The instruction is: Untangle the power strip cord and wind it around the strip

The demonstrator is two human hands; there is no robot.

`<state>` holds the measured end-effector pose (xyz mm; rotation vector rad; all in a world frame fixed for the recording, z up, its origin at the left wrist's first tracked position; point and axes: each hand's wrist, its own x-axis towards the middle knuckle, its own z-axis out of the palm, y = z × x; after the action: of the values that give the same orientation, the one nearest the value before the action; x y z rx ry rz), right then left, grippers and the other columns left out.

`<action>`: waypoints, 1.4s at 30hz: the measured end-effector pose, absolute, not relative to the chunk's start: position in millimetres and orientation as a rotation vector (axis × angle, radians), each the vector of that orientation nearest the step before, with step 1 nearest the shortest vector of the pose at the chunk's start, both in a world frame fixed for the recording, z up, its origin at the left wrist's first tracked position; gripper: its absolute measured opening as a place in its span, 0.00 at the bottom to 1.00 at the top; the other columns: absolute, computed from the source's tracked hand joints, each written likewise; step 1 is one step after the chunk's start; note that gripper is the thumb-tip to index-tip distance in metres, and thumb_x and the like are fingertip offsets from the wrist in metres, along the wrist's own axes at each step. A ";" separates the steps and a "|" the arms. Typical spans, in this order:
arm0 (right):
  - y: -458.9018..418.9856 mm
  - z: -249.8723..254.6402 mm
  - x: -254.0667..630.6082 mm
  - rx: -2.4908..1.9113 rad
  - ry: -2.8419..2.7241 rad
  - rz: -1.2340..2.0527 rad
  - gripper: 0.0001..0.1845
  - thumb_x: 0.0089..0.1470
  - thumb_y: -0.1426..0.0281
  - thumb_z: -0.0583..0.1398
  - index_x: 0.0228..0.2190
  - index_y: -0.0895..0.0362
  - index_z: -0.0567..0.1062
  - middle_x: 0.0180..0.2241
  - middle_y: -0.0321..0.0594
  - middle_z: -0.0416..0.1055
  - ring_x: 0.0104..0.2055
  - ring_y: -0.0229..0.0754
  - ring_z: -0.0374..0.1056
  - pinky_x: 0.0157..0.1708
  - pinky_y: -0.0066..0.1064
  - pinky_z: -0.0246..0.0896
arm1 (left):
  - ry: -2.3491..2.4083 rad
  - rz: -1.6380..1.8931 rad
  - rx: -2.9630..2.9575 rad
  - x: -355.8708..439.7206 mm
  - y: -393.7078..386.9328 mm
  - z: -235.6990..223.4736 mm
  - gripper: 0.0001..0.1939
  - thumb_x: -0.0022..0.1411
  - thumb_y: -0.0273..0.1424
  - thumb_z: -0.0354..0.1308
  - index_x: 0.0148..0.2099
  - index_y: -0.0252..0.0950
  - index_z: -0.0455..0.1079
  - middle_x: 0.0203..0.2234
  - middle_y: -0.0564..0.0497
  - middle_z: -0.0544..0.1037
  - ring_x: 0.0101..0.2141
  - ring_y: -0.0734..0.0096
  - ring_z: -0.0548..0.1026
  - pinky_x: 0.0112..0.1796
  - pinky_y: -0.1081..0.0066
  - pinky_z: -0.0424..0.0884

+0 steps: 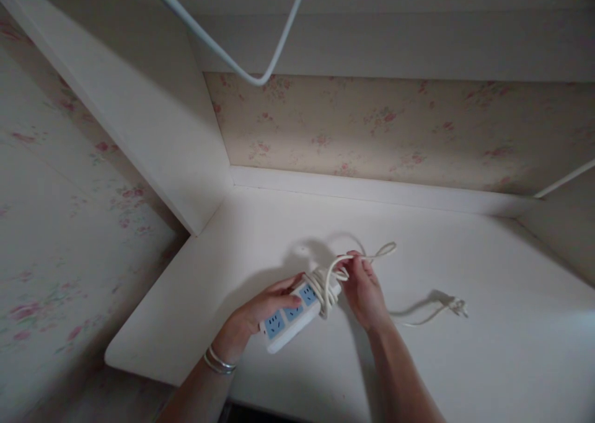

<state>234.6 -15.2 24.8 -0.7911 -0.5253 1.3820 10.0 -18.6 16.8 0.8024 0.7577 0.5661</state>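
My left hand (274, 300) grips a white power strip (292, 331) with blue socket faces, its thumb lying across the middle socket. Several turns of white cord (326, 291) wrap around the strip's far end. Just to the right, my right hand (361, 280) is closed on the cord, and a small loop sticks out past its fingertips. The cord's plug end (458, 305) lies on the white desk top (288, 215) farther right. Both hands hold the strip and cord above the surface.
A thick white cable (260, 79) hangs down in front at the top. Floral wallpaper (385, 122) covers the back wall below a white shelf (395, 44). On the left stands a white side panel (153, 119). The desk's rounded corner (111, 351) is at lower left.
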 end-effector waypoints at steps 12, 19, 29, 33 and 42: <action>-23.9 16.3 216.7 -0.988 -0.860 1.627 0.22 0.48 0.57 0.66 0.41 0.58 0.75 0.14 0.25 0.49 0.17 0.28 0.43 0.16 0.23 0.36 | 0.851 0.828 0.657 7.9 -14.5 30.0 0.32 0.58 0.33 0.59 0.64 0.44 0.57 0.33 0.49 0.76 0.23 0.71 0.75 0.24 0.70 0.74; -17.4 10.0 211.5 -1.065 -0.879 1.639 0.18 0.52 0.56 0.62 0.29 0.60 0.76 0.21 0.37 0.71 0.19 0.33 0.63 0.19 0.24 0.56 | 0.784 0.790 0.718 3.7 -19.2 34.5 0.42 0.59 0.32 0.58 0.68 0.52 0.39 0.43 0.47 0.75 0.25 0.71 0.74 0.24 0.70 0.74; -11.7 25.1 250.9 -0.496 -0.221 1.366 0.14 0.53 0.63 0.64 0.43 0.51 0.74 0.36 0.31 0.76 0.29 0.30 0.67 0.32 0.24 0.68 | 0.887 0.745 0.704 11.8 -15.1 33.2 0.28 0.56 0.32 0.60 0.59 0.40 0.65 0.42 0.45 0.76 0.27 0.69 0.75 0.26 0.71 0.74; -13.2 23.5 241.8 -0.518 -0.242 1.512 0.17 0.54 0.60 0.63 0.44 0.53 0.73 0.30 0.31 0.73 0.23 0.29 0.62 0.25 0.23 0.65 | 0.894 0.832 0.640 8.9 -12.8 33.0 0.30 0.57 0.33 0.60 0.61 0.44 0.61 0.39 0.47 0.77 0.24 0.70 0.75 0.26 0.70 0.74; -21.4 14.7 207.1 -0.860 -0.611 1.748 0.16 0.52 0.56 0.62 0.29 0.57 0.73 0.19 0.31 0.62 0.17 0.28 0.52 0.16 0.20 0.47 | 0.822 0.747 0.700 10.0 -27.5 65.0 0.28 0.54 0.30 0.62 0.58 0.41 0.67 0.50 0.44 0.74 0.32 0.64 0.77 0.26 0.70 0.74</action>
<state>207.1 -21.4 14.7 -0.8599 -0.6110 1.7476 10.0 -27.5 65.0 0.7000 0.8220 0.7466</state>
